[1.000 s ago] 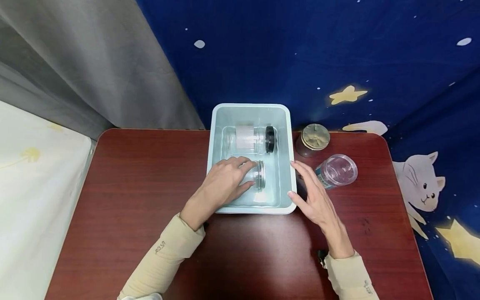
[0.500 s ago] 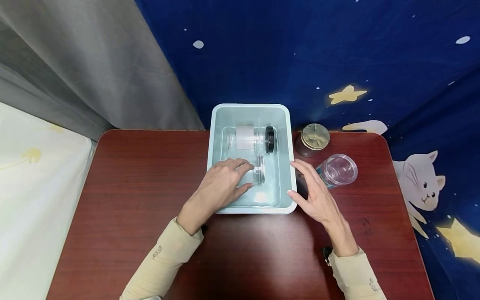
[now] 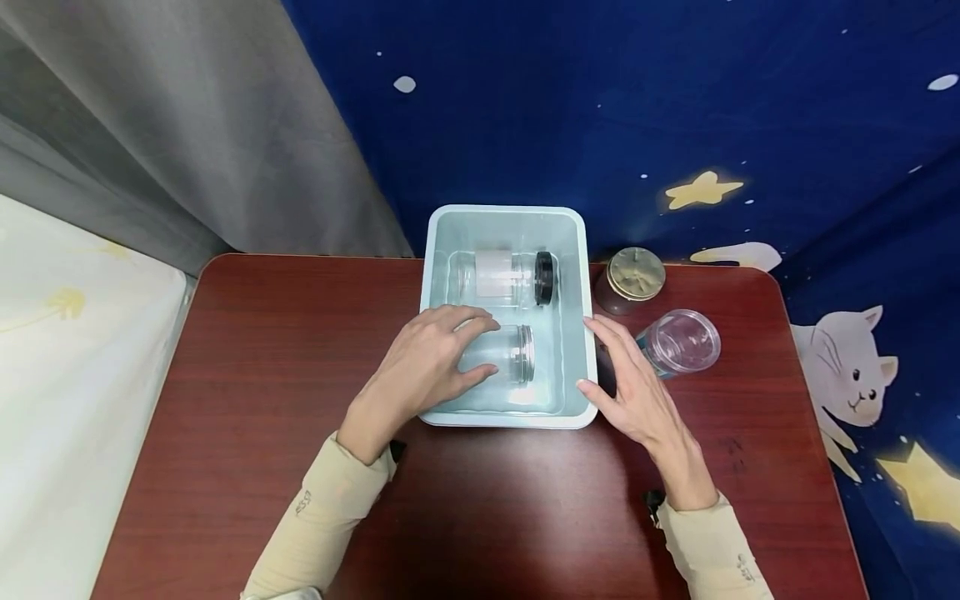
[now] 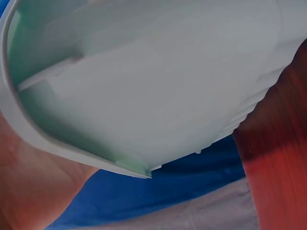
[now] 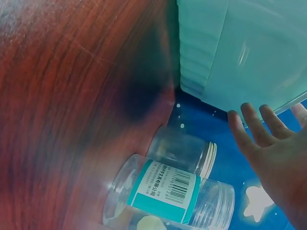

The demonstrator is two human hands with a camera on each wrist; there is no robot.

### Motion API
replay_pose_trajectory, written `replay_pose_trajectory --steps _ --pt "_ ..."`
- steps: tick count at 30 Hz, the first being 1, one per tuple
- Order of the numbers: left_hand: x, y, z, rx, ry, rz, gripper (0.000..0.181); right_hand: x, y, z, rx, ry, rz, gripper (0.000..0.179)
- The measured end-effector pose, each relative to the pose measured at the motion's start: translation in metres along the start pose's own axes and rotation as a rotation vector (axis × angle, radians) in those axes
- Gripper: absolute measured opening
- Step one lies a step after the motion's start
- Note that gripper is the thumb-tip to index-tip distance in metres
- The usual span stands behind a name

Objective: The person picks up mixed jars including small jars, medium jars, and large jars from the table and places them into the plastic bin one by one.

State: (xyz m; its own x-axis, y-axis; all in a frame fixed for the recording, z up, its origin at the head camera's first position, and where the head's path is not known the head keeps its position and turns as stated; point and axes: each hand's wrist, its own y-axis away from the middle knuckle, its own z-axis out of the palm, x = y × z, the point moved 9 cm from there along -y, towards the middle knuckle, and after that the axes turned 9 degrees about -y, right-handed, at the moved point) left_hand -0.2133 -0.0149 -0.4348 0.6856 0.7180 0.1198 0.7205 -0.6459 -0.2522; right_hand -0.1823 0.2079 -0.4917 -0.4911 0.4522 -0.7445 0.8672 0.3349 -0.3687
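Slightly nearer now, the left hand (image 3: 427,358) is curling round a clear jar (image 3: 504,353) inside the pale bin (image 3: 507,215); the right hand (image 3: 633,387) is hovering spread beside it; two jars are waiting outside.

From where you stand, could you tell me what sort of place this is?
Probably a home corner set up for recording: a small wooden table against a starry blue cloth backdrop, beside a grey curtain.

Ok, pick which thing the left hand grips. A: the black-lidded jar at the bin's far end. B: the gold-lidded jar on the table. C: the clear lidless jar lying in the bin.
C: the left hand curls round the clear lidless jar lying inside the bin.
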Motion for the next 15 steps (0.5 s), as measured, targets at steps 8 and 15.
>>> replay_pose_trajectory --steps 8,15 --pt "-0.009 0.005 0.000 0.050 0.076 0.007 0.049 -0.007 -0.007 -0.005 -0.002 0.059 -0.062 0.077" --pt "-0.018 0.009 -0.004 0.116 0.055 0.011 0.051 0.000 -0.002 -0.022 -0.014 0.142 -0.017 0.077"
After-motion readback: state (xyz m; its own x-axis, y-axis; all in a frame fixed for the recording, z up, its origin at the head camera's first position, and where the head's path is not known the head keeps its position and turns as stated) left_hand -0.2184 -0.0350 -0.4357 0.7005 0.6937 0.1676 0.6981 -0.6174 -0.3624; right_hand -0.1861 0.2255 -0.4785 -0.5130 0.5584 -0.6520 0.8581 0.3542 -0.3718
